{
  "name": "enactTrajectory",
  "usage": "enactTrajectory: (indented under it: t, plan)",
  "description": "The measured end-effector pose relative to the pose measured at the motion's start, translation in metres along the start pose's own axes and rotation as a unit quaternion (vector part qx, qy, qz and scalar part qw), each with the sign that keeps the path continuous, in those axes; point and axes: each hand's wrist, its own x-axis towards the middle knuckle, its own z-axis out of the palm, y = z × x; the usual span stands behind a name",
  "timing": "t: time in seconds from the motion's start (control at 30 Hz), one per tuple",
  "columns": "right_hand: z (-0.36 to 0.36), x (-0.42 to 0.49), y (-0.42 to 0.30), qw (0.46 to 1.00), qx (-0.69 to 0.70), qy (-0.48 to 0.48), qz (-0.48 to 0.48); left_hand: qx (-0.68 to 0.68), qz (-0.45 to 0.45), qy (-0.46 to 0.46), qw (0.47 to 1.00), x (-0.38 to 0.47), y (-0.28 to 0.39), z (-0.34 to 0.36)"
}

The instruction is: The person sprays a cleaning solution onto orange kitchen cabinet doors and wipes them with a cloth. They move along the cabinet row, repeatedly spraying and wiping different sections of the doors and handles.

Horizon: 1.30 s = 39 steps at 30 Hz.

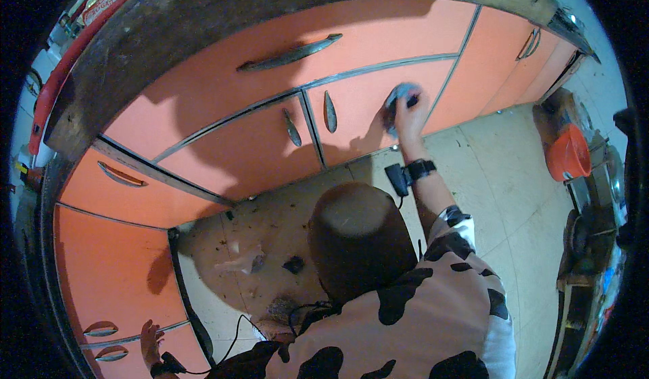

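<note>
My right hand [409, 113] presses a bluish-grey cloth [393, 105] against a lower orange cabinet door [355, 108]; hand and cloth are slightly blurred. To the left of the cloth, a slim metal handle [330, 112] sits on the same door. Down at the lower left, my left hand [150, 341] appears to rest with spread fingers on the side cabinet [116, 277], by the seam between two panels. Nothing shows in that hand. Each wrist wears a strapped black device, with a cable running from it.
A wooden countertop edge [507, 4] overhangs the cabinets. Debris and a crumpled plastic piece [243, 262] litter the tiled floor [487, 176]. An orange bucket [568, 153] stands at right beside a cluttered rack [575, 288]. A dark rounded form [360, 232] blocks part of the floor.
</note>
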Motion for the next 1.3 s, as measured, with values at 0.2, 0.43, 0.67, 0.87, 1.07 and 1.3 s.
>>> enactTrajectory:
  t: [0.2,0.43,0.67,0.87,1.07,1.3]
  plan:
    - [-0.022,0.096,-0.024,0.970,-0.108,0.090,-0.198,0.011,-0.017,0.008,1.000,-0.002,0.007,0.002]
    - [-0.019,0.052,0.059,0.979,-0.111,0.167,0.037,0.029,-0.028,0.022,0.999,-0.010,0.023,0.015]
    - [0.018,-0.100,0.139,0.911,-0.030,-0.003,0.412,0.018,-0.034,0.005,0.999,-0.007,0.005,0.003]
    - [0.019,-0.139,0.165,0.801,0.208,-0.106,0.551,-0.010,-0.028,0.008,1.000,-0.004,-0.006,0.000]
    - [-0.002,-0.032,0.127,0.976,-0.032,0.064,0.208,0.027,-0.073,0.020,0.997,-0.002,0.012,0.009]
    - [-0.012,0.004,0.093,0.974,-0.169,0.143,-0.045,0.069,-0.048,-0.001,0.996,0.010,0.024,0.017]
